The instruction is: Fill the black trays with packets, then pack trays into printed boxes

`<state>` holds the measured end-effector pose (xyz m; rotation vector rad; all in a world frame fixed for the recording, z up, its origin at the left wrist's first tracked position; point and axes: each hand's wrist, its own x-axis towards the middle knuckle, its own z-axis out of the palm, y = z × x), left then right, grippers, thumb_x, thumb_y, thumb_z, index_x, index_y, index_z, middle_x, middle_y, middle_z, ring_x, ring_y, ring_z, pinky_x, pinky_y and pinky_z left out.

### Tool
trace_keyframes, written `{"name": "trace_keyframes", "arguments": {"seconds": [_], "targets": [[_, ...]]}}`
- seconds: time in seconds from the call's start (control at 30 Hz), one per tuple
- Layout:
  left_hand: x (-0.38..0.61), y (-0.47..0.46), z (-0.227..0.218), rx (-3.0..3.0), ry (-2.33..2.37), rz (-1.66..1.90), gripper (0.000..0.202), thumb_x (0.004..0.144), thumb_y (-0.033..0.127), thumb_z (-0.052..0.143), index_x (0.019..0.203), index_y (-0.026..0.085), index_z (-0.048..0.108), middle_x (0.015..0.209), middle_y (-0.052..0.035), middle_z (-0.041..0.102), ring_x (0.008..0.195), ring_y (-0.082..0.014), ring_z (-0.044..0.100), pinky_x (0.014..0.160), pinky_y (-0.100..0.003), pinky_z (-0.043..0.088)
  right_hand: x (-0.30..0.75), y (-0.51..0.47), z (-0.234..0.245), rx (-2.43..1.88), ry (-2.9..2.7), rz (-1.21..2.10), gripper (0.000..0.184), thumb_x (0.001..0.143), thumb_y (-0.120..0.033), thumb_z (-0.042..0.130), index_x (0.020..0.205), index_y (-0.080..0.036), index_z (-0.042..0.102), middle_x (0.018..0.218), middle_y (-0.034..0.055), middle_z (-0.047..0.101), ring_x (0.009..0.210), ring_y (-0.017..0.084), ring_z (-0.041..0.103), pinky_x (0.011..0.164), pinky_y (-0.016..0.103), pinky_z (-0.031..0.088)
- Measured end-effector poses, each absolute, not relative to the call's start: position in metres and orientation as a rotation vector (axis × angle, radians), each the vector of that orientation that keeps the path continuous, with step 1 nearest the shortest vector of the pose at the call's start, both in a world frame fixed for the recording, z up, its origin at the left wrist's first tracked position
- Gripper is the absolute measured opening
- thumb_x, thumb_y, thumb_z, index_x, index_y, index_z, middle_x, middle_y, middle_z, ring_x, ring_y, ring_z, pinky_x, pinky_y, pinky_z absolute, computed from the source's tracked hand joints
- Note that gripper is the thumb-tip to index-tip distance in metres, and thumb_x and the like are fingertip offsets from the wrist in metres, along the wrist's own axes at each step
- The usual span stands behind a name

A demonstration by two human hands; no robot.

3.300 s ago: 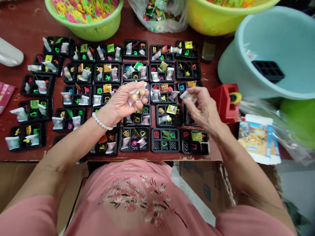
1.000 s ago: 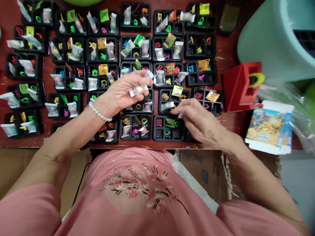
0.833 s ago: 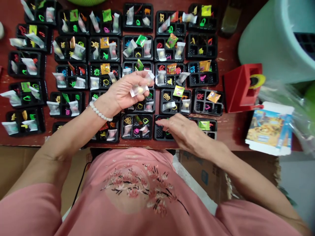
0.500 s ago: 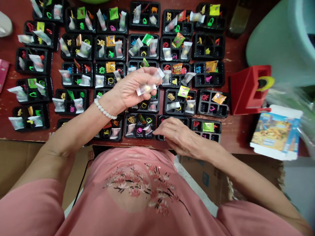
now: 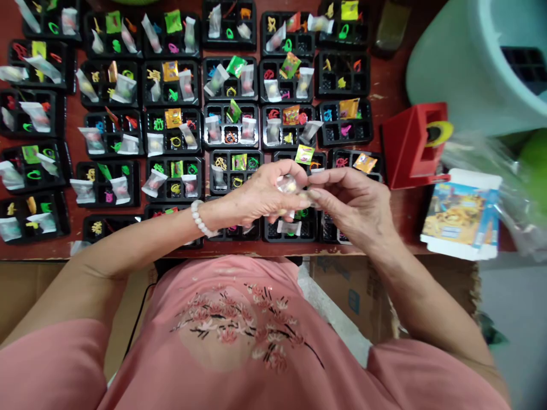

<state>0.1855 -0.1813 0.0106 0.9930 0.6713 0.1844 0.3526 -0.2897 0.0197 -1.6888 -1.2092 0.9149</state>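
Both my hands meet low over the front trays. My left hand [image 5: 256,196], with a white bead bracelet [image 5: 199,218] on its wrist, is shut on a small clear plastic bag [image 5: 287,185] holding a pale round item. My right hand [image 5: 354,202] pinches the same bag from the other side. Beneath and around them lie several rows of black compartment trays [image 5: 231,144] on a worn red table [image 5: 384,85]. The trays hold bright plastic shapes, foil sachets and small clear bags. My hands hide most of the front trays.
A red box holder [image 5: 414,145] with a yellow tape roll stands right of the trays, near a flat printed carton [image 5: 461,216]. A pale blue tub [image 5: 470,68] sits at the upper right. Cardboard [image 5: 350,302] lies below the table's front edge.
My right hand has risen from the front tray and joined my left, which has moved right with the clear bag. The view has shifted slightly.
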Motion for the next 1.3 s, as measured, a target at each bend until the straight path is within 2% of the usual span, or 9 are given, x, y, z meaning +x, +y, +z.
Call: {"name": "trace_keyframes", "arguments": {"seconds": [0.1,0.23,0.37,0.5,0.83,1.0,1.2,1.3], "targets": [[0.185,-0.181,0.012,0.991,0.682,0.186,0.026,0.081,0.015,0.085,0.094,0.020,0.063,0.066,0.0009,0.065,0.047,-0.0102,0.059,0.041,-0.020,0.034,0.371,-0.302,0.027,-1.768,-1.237,0.886,0.036,0.092,-0.059,0.077,0.107,-0.026,0.073,0.101,0.0059,0.078,0.087,0.024,0.076,0.080,0.042,0.066],[0.180,-0.175,0.015,0.969,0.706,0.195,0.022,0.081,0.014,0.084,0.092,0.019,0.066,0.063,0.0007,0.062,0.046,-0.0104,0.059,0.041,-0.020,0.031,0.397,-0.319,0.032,-1.832,-1.617,1.045,0.022,0.099,-0.048,0.069,0.098,-0.026,0.072,0.090,0.0041,0.078,0.077,0.023,0.073,0.073,0.040,0.061],[0.176,-0.171,0.012,0.979,0.709,0.219,0.022,0.080,0.014,0.085,0.092,0.019,0.067,0.065,0.0003,0.063,0.045,-0.0097,0.059,0.040,-0.020,0.031,0.395,-0.325,0.025,-1.896,-1.854,0.955,0.013,0.102,-0.034,0.060,0.096,-0.025,0.069,0.086,0.0044,0.075,0.073,0.022,0.069,0.069,0.037,0.055],[0.173,-0.170,0.009,0.989,0.700,0.220,0.025,0.079,0.016,0.086,0.095,0.018,0.067,0.068,0.0012,0.064,0.047,-0.0088,0.061,0.039,-0.018,0.032,0.380,-0.322,0.022,-1.896,-1.900,0.923,0.011,0.101,-0.026,0.058,0.096,-0.023,0.068,0.088,0.0053,0.074,0.072,0.021,0.068,0.066,0.033,0.051],[0.172,-0.164,0.010,0.998,0.716,0.256,0.021,0.081,0.016,0.082,0.092,0.018,0.065,0.064,0.0013,0.064,0.046,-0.0092,0.061,0.038,-0.017,0.032,0.363,-0.314,0.036,-1.791,-1.792,0.954,0.014,0.102,-0.031,0.063,0.094,-0.023,0.070,0.086,0.0039,0.074,0.072,0.019,0.067,0.068,0.033,0.049],[0.169,-0.165,0.009,1.012,0.703,0.235,0.021,0.079,0.018,0.084,0.092,0.018,0.067,0.061,0.0012,0.064,0.046,-0.0103,0.061,0.038,-0.017,0.031,0.374,-0.319,0.036,-1.876,-1.789,0.895,0.009,0.100,-0.024,0.063,0.095,-0.022,0.070,0.087,0.0030,0.075,0.072,0.018,0.067,0.070,0.031,0.049],[0.169,-0.172,0.014,1.038,0.653,0.114,0.023,0.078,0.021,0.085,0.089,0.019,0.066,0.056,0.0034,0.062,0.039,-0.0072,0.051,0.038,-0.017,0.030,0.375,-0.321,0.028,-1.941,-1.823,1.005,0.008,0.094,-0.019,0.062,0.091,-0.020,0.070,0.077,0.0018,0.071,0.062,0.015,0.061,0.062,0.029,0.043],[0.169,-0.172,0.015,1.034,0.668,0.109,0.024,0.078,0.022,0.086,0.090,0.018,0.066,0.058,0.0029,0.062,0.040,-0.0077,0.053,0.038,-0.017,0.031,0.370,-0.319,0.026,-1.912,-1.801,1.023,0.009,0.095,-0.019,0.062,0.091,-0.020,0.069,0.077,0.0017,0.071,0.063,0.015,0.061,0.063,0.028,0.043]]}}
